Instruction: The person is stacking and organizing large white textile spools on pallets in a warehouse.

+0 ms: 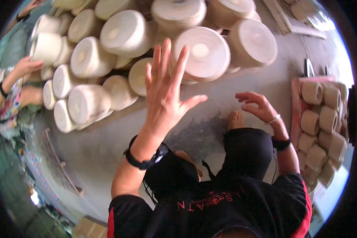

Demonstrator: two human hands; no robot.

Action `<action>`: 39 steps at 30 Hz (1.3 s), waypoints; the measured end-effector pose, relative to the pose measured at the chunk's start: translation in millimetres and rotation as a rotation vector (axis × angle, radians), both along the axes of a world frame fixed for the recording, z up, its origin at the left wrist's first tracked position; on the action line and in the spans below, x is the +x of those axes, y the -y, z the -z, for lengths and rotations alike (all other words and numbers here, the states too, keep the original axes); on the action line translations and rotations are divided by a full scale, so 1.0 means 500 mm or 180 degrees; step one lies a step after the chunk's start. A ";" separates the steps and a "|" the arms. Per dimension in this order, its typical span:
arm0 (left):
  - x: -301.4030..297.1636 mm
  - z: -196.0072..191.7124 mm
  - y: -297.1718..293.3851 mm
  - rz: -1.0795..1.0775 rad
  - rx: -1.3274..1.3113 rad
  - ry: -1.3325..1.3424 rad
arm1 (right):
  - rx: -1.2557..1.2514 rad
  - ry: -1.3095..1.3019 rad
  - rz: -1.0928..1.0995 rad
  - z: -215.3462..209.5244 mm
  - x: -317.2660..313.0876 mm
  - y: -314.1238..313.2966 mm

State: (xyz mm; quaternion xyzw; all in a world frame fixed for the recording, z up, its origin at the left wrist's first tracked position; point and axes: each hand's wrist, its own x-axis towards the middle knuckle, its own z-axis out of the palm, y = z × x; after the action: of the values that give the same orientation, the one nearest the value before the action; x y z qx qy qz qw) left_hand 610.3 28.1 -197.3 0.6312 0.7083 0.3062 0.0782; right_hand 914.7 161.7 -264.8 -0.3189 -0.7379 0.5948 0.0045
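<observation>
My left hand (164, 89) is raised with its fingers spread and holds nothing. Its fingertips overlap a pale, unglazed clay pot (212, 59) from this view; I cannot tell whether they touch it. Lower and to the right, my right hand (258, 107) hangs in the air above my shoe, fingers slightly bent, thumb apart, with nothing in it. Several such pots lie stacked ahead, many showing flat round bases, among them a large one (260, 41) at the pile's right end and a smaller one (83, 105) at its lower left.
A co-worker's hand (27, 66) reaches to a pot at the far left. On the right, a reddish rack (295, 107) holds several small ribbed clay pots (310, 122). A wooden frame (279, 18) lies at the back right. A thin board (59, 162) stands at lower left.
</observation>
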 end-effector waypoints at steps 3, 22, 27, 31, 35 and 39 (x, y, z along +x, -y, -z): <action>-0.084 0.026 0.180 -0.0684 -0.0427 0.0459 | -0.0451 -0.0105 -0.0970 -0.126 -0.073 -0.029; -0.380 0.309 0.652 -0.3363 -0.0491 0.4078 | -0.1483 0.1382 -0.0611 0.154 -0.648 0.346; -0.492 0.399 0.727 -0.4058 0.0657 0.1876 | -0.1489 0.0512 -0.1076 0.211 -0.687 0.430; -0.558 0.397 0.680 -0.3161 0.1071 0.1480 | -0.2373 0.0287 -0.0267 0.250 -0.755 0.473; -0.566 0.429 0.637 -0.2581 0.1769 0.1816 | -0.2216 -0.0017 0.0189 0.298 -0.770 0.480; -0.569 0.426 0.647 -0.2832 0.1797 0.1842 | -0.0736 -0.0266 -0.0555 0.288 -0.798 0.494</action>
State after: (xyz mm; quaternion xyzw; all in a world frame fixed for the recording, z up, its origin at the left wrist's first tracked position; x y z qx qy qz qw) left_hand 325.8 -295.7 -410.1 0.1616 0.7458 0.6452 -0.0384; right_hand 515.9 -85.0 -408.5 -0.2270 -0.6884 0.6868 -0.0532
